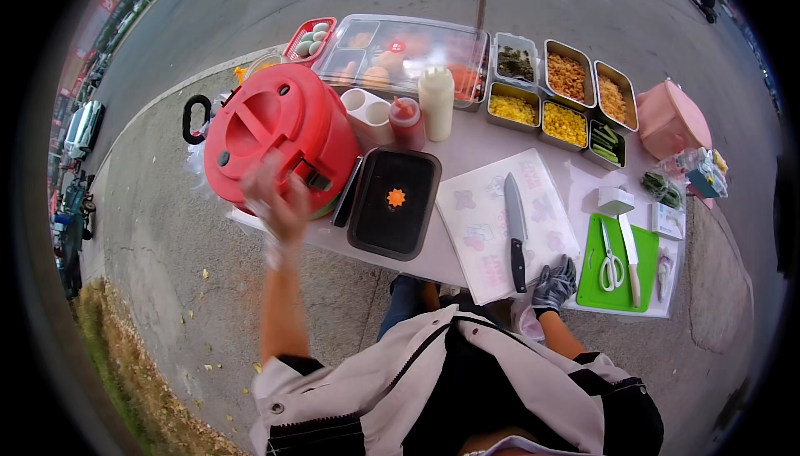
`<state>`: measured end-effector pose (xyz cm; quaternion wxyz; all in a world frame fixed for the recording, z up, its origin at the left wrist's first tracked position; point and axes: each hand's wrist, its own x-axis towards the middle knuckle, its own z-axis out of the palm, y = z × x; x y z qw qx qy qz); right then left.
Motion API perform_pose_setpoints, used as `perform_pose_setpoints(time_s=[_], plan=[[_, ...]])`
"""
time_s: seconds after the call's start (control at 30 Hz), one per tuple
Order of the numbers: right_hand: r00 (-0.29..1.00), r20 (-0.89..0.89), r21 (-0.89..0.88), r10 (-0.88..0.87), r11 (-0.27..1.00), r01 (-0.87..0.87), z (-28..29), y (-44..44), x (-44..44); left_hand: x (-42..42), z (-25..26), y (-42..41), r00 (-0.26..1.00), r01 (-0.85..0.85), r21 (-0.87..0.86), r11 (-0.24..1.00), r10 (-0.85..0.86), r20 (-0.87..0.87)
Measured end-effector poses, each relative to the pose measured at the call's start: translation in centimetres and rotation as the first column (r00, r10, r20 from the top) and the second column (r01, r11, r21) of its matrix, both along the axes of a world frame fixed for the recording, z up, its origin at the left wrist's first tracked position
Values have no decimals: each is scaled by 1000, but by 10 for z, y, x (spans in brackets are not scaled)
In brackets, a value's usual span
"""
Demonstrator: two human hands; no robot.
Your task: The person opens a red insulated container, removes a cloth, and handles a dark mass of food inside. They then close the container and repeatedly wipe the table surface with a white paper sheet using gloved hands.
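Note:
My left hand (pixel 278 203), blurred and in a clear plastic glove, is at the front latch (pixel 310 173) of a red insulated barrel (pixel 275 125) with a round lid; whether it touches the latch is unclear. My right hand (pixel 554 284) wears a dark grey glove under what looks like clear plastic. It lies at the table's near edge, by the corner of a stack of printed paper sheets (pixel 472 206), with nothing visible in it. On the sheets rests a black-handled kitchen knife (pixel 515 225). Between my hands, a black tray (pixel 394 237) has an orange flower-shaped piece (pixel 396 198) on it.
A green cutting board (pixel 587 287) bears scissors (pixel 610 268) and a light-handled knife (pixel 628 256). Squeeze bottles (pixel 436 106) stand behind the tray. Further back are a clear-lidded food box (pixel 400 50), metal containers of corn (pixel 564 123) and other fillings, and a pink bucket (pixel 672 115).

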<state>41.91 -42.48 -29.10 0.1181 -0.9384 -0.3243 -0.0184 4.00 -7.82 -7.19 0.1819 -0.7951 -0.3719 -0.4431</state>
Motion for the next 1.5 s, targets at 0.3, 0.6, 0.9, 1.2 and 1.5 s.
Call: perform_pose_setpoints(time_s=[0.3, 0.6, 0.9, 1.2, 1.5], plan=[[998, 57, -59, -35, 998, 38, -9, -1, 3, 8, -151, -122, 726, 355, -911, 209, 553, 409], [998, 44, -62, -51, 997, 54, -2, 1, 0, 16, -141, -104, 576, 628, -776, -55, 704, 416], [993, 106, -22, 49, 999, -47, -22, -12, 9, 24, -128, -101, 508, 626, -779, 33, 741, 440], [995, 73, 107, 74, 991, -82, -23, -16, 4, 15, -159, -93, 585, 504, -846, 175, 651, 484], [990, 139, 245, 38, 967, -71, -2, -8, -1, 16, -218, -122, 489, 458, -628, 629, 412, 769]])
